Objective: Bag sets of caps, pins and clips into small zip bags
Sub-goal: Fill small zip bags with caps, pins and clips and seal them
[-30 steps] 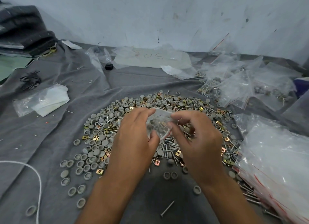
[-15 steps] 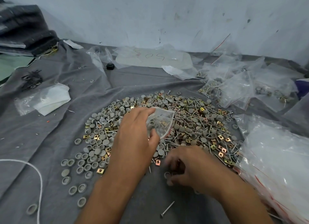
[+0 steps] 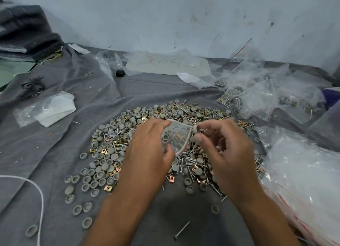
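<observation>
Fingertips [image 3: 198,139] of the right hand [image 3: 223,154] are pinching a grey cap [image 3: 194,129] right at the mouth of the small zip bag [image 3: 175,138], apparently to drop it in. Thumb and fingers of the left hand [image 3: 147,150] are curling round the bag's near side, holding its mouth spread toward the right hand so the opening is staying wide. Inside the bag a cap, some pins and a brass clip are already showing, so this set is likely part-filled. Both hands are hovering over the loose pile of parts [image 3: 117,146] in the middle of the grey cloth [image 3: 55,150], keeping supply within reach. Filled bags [image 3: 257,98] are lying toward the cloth's far right edge, and a stack of empty bags [image 3: 303,181] along its right edge.
</observation>
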Motion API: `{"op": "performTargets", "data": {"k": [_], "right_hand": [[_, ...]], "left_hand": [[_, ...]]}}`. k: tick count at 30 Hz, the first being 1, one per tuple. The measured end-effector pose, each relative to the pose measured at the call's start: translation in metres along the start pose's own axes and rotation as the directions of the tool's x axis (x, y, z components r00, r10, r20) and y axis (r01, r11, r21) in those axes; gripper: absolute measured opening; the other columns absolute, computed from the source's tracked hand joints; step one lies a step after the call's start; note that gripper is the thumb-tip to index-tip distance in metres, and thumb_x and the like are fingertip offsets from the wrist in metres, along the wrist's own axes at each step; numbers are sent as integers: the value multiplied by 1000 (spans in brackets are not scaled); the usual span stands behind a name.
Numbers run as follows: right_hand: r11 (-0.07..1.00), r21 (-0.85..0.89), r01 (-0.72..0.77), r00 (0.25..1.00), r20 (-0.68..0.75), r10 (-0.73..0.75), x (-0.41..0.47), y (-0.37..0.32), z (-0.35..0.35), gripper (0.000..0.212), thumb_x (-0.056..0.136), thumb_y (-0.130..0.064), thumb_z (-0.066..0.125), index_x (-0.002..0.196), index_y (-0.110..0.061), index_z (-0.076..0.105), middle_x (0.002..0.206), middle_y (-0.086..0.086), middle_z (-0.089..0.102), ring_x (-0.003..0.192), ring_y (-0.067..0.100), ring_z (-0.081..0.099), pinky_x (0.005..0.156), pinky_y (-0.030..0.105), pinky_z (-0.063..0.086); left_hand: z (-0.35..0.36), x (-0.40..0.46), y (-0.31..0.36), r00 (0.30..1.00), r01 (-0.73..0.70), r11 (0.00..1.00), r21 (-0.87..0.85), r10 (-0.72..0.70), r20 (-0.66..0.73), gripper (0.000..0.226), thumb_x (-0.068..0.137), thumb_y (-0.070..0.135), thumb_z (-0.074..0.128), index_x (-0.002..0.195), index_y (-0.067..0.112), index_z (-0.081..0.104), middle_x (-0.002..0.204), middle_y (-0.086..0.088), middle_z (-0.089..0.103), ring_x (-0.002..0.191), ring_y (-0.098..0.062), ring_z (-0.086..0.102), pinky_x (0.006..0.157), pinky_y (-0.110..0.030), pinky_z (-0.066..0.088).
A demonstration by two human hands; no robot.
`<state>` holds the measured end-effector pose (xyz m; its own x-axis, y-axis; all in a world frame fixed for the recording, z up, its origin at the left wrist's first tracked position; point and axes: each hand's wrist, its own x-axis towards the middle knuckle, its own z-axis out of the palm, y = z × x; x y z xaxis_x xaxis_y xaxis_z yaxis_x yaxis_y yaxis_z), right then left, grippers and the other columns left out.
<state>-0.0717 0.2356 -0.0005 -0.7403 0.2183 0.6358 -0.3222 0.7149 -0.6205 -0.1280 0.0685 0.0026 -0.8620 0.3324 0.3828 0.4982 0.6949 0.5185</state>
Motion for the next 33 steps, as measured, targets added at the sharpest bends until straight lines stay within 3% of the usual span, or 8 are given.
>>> {"op": "performTargets", "data": {"k": [4, 7, 10, 14, 18, 27, 30, 33], "right_hand": [[999, -42, -30, 993, 109, 34, -1, 0, 15, 21, 93, -34, 70, 113, -33, 64, 94, -20, 54, 79, 4, 56, 70, 9, 41], [990, -50, -135, 983, 116, 140, 1, 10, 14, 11, 95, -29, 69, 102, -35, 63, 94, -19, 60, 83, 4, 59, 68, 11, 44], [940, -254, -229, 905, 300, 302, -3, 24, 10, 14, 93, -28, 71, 99, -38, 63, 96, -22, 61, 87, -4, 58, 67, 11, 44], [855, -508, -99, 797, 474, 374, -8, 28, 13, 20, 92, -35, 70, 110, -38, 61, 107, -21, 57, 105, 9, 51, 83, 28, 48], [786, -616, 49, 793, 503, 344, -7, 21, 19, 26, 92, -38, 64, 117, -39, 59, 114, -19, 58, 109, 11, 42, 72, 28, 34], [805, -592, -38, 807, 458, 374, -7, 21, 23, 15, 96, -30, 60, 110, -36, 62, 101, -16, 57, 107, 10, 50, 70, 27, 38], [839, -522, -152, 819, 409, 403, -5, 26, 18, 14, 99, -29, 61, 109, -37, 65, 97, -19, 54, 87, 5, 54, 63, 20, 38], [878, -313, -362, 798, 383, 465, -2, 29, 14, 18, 99, -25, 64, 108, -40, 66, 99, -20, 65, 84, -4, 60, 65, 10, 41]], "left_hand": [[1, 1, 2, 1000, -15, 1000, 1, 15, 15, 51, 85, 14, 69, 133, 20, 57, 123, 9, 54, 113, -8, 47, 98, -24, 40], [1, 1, 0, 1000, 3, 1000, 3, -3, 5, 51, 85, 15, 67, 134, 20, 56, 123, 11, 53, 112, -5, 46, 94, -17, 35], [0, 0, -1, 1000, 17, 1000, 6, -17, -1, 52, 86, 17, 67, 136, 23, 53, 122, 15, 51, 107, -2, 44, 88, -14, 31], [0, 0, 0, 1000, 19, 1000, 7, -19, 3, 53, 87, 17, 66, 137, 23, 53, 122, 14, 51, 105, -3, 44, 88, -15, 33], [-2, -1, 0, 1000, 21, 1000, 1, -21, -1, 53, 87, 16, 66, 138, 22, 53, 123, 13, 51, 105, -3, 44, 92, -17, 34], [-4, -1, 0, 1000, 20, 1000, -6, -20, -5, 53, 87, 15, 66, 138, 22, 53, 125, 13, 51, 111, -1, 44, 93, -16, 34], [-5, 0, 0, 1000, 20, 1000, -4, -20, -3, 53, 87, 16, 65, 138, 22, 53, 126, 14, 52, 112, 0, 44, 93, -15, 33], [-5, 0, 0, 1000, 20, 1000, 0, -20, -1, 53, 88, 17, 66, 138, 23, 53, 125, 14, 51, 111, -1, 44, 93, -16, 35]]}}
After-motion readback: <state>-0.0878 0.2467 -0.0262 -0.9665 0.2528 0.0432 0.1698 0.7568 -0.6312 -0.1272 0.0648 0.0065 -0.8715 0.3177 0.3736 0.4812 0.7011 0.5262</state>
